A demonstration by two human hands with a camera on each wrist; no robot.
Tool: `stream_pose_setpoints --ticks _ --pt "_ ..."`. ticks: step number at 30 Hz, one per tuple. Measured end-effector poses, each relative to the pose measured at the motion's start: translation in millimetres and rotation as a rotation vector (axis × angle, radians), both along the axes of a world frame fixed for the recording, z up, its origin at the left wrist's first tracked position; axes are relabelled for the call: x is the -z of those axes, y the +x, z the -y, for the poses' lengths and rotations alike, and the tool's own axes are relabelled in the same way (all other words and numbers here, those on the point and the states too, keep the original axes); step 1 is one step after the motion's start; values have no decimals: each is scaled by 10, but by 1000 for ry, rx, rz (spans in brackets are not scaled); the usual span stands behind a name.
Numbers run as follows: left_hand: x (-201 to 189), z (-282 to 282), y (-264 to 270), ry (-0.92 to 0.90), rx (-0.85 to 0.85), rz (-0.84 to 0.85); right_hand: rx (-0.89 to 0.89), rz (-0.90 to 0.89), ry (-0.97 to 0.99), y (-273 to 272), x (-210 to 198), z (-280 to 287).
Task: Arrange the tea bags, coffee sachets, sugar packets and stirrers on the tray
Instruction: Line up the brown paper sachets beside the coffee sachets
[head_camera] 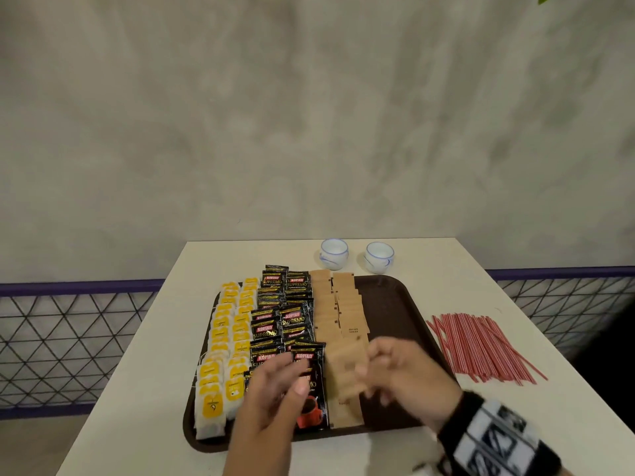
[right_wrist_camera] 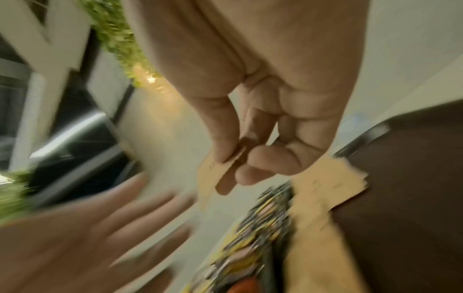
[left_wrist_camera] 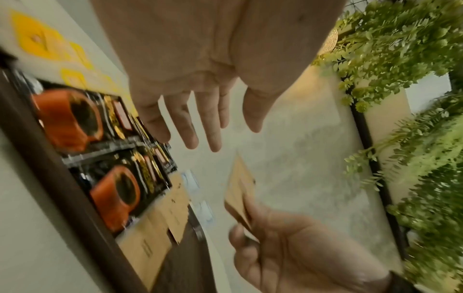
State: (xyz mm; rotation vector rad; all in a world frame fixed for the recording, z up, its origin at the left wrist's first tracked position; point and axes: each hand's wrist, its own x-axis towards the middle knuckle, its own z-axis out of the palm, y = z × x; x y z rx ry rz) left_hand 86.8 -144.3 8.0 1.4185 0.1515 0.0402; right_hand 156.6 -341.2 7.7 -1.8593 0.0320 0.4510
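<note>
A dark brown tray [head_camera: 395, 304] holds rows of yellow-tagged tea bags [head_camera: 220, 341], black coffee sachets [head_camera: 288, 317] and tan sugar packets [head_camera: 338, 304]. My right hand [head_camera: 388, 369] pinches a tan sugar packet [left_wrist_camera: 239, 190] between thumb and fingers, above the near end of the sugar rows; the same packet [right_wrist_camera: 210, 178] shows blurred in the right wrist view. My left hand [head_camera: 275, 389] hovers over the near coffee sachets with fingers [left_wrist_camera: 190, 126] straight and spread, holding nothing. Red-and-white stirrers [head_camera: 481, 345] lie in a pile on the table, right of the tray.
Two small white cups [head_camera: 355, 255] stand on the white table [head_camera: 481, 276] behind the tray. The tray's right part shows bare brown. A mesh railing [head_camera: 68, 338] runs beyond the table's sides. Green foliage [left_wrist_camera: 400, 59] hangs nearby.
</note>
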Motion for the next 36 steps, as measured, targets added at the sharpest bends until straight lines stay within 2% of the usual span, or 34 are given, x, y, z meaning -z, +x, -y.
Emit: stream_pose_setpoints --ticks 4,7,11,17,21,25,29,32,36 --pt "-18 -206 -12 39 -104 -1 346 -76 -44 611 48 164" --pt "19 -246 -29 36 -152 -16 351 -174 -212 944 239 149" --pt "119 -310 -26 33 -202 -54 406 -318 -256 1129 428 47" --pt "157 -345 -16 62 -199 -66 416 -265 -418 1166 506 -45" --pt "104 -299 -34 101 -181 -33 338 -210 -512 1079 406 -75" --pt "71 -214 -93 196 -79 -44 256 -205 -379 836 -9 106" --pt "75 162 -199 408 176 -72 220 -68 -229 180 -473 660" --pt "131 616 -330 679 420 -110 175 -31 -360 -475 -484 1223" --pt "263 1193 -430 921 607 -213 62 -220 -574 -1139 -148 1709"
